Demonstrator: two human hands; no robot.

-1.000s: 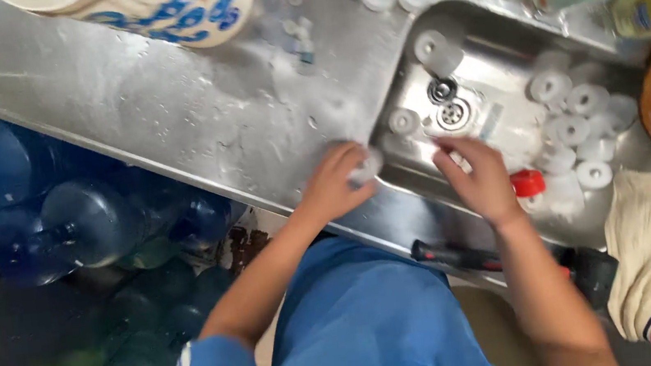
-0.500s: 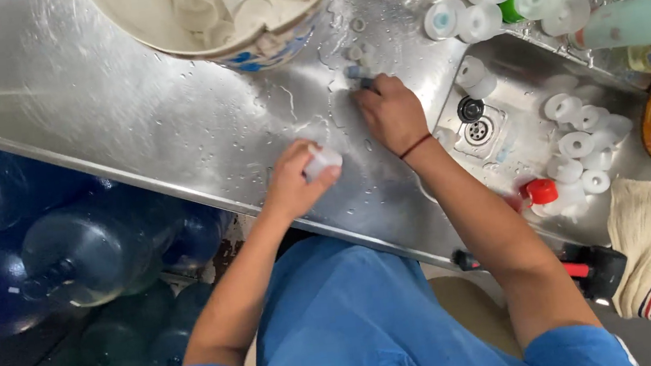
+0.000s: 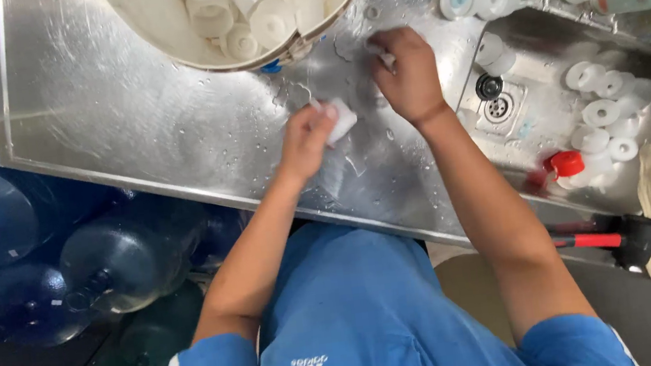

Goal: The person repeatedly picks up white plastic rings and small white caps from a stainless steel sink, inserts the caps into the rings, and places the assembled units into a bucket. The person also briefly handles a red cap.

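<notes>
White plastic cap [image 3: 341,117] — pinched in the left hand [image 3: 305,137] over the wet steel counter [image 3: 128,124]. Beyond, the right hand [image 3: 409,75] curls on another small cap [image 3: 386,58] — just below the cap-filled basin [image 3: 158,30].

My left hand [image 3: 310,137] is curled shut in a pinch, forearm running back toward 7 o'clock. My right hand [image 3: 405,74] is palm down with fingers bent, at 2 o'clock of left, arm extended.
</notes>
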